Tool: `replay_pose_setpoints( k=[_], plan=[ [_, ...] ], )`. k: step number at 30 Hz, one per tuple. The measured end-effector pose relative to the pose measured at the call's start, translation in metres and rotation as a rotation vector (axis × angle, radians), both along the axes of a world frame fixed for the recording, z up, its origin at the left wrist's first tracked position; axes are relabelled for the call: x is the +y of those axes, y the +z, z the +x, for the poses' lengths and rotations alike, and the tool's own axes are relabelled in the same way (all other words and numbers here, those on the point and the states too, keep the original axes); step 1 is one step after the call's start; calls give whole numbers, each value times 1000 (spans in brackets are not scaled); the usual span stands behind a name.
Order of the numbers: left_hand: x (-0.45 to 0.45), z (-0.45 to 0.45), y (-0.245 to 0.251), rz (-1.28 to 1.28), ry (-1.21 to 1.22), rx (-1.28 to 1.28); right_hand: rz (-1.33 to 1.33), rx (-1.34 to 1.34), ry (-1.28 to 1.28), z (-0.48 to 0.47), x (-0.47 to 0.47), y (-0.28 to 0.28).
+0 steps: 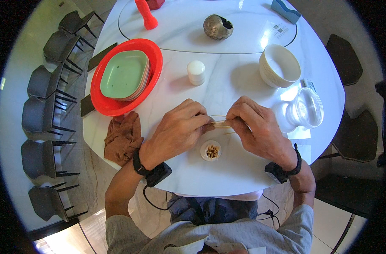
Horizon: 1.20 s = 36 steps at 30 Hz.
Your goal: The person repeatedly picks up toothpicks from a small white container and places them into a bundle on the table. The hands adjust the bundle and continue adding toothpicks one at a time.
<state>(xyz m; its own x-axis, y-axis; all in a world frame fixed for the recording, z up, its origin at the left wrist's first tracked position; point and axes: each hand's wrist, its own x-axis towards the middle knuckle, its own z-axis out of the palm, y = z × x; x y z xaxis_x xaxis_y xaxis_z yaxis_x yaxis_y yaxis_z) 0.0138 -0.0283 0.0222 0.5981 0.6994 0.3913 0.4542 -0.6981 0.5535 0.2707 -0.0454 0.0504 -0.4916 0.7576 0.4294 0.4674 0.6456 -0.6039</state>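
Observation:
A small bundle of wooden toothpicks (222,124) spans the gap between my two hands. The fingers of my left hand (180,128) pinch its left end, and those of my right hand (258,127) close around its right end. One toothpick sticks out apart above the bundle and another below it, near my right fingers; whether these are held or lie on the table is unclear. Just below the hands stands a small round white holder (202,153) with several toothpicks inside. Farther back is a white cylinder with a domed top (196,73).
On the white marble-patterned table (186,177), a red basin (96,95) with green-topped stacked plates (123,74) and a brown cloth (123,138) sit left. Right are stacked white bowls (280,66) and clear plastic containers (309,108). A metal ashtray-like pot (216,28) stands on the turntable (177,38).

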Motion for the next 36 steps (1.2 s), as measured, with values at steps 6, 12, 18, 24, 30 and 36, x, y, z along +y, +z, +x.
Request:
replay_pose_setpoints(
  k=[6, 12, 18, 24, 30, 36],
  plan=[
    [-3, -1, 6, -130, -33, -159, -114, 173, 123, 1, -5, 7],
    [-1, 1, 6, -99, -114, -172, -10, 217, 180, 1, -7, 6],
    [0, -4, 7, -141, 35, -135, 9, 250, 275, 7, -12, 16],
    [1, -3, 2, -127, 37, -109, -9, 106, 346, -7, -14, 11],
    [0, -4, 1, -137, 61, -102, -79, 118, 267, -1, -13, 15],
    [5, -5, -1, -53, 42, -24, -66, -13, 40, 8, -1, 12]
  ],
)
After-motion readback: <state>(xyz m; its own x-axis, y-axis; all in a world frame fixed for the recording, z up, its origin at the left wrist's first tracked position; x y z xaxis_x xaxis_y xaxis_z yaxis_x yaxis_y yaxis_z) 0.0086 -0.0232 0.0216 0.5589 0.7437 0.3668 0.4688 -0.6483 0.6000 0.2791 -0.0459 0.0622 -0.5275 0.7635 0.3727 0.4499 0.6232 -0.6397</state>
